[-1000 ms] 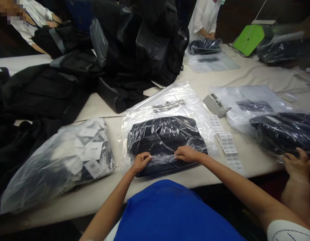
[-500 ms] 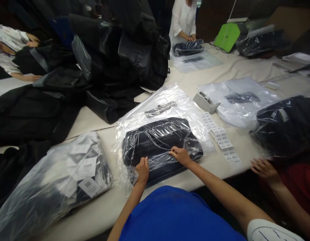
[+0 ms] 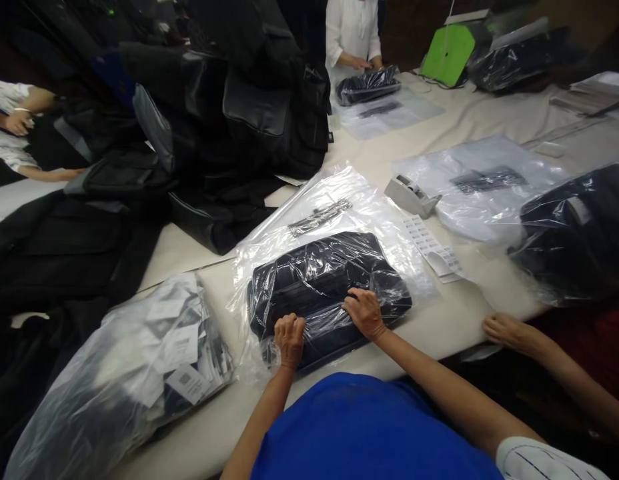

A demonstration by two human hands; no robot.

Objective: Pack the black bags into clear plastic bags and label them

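Note:
A black bag (image 3: 299, 287) in a clear plastic bag (image 3: 395, 280) lies in front of me on the table. My left hand (image 3: 289, 340) is closed on the plastic at the near left part of the bundle, its fingers curled. Further right, my right hand (image 3: 364, 312) has bent fingers closed on the film over the front of the black bag. A loose fold of plastic stretches between both hands. Beneath the bundle lie flat clear plastic bags (image 3: 339, 183) with dark print.
A plastic sack of paper tags (image 3: 184, 383) is at left, with black bags (image 3: 259, 100) piled behind. A tape dispenser (image 3: 412, 195) and label sheets (image 3: 429, 243) lie right. A co-worker's hand (image 3: 509, 333) pulls at the label strip beside a wrapped bag (image 3: 584, 233).
My fingers have gone from pinching the film's edge to curling down over it. The co-worker's hand at right has moved left to the label strip, whose near end is now lifted.

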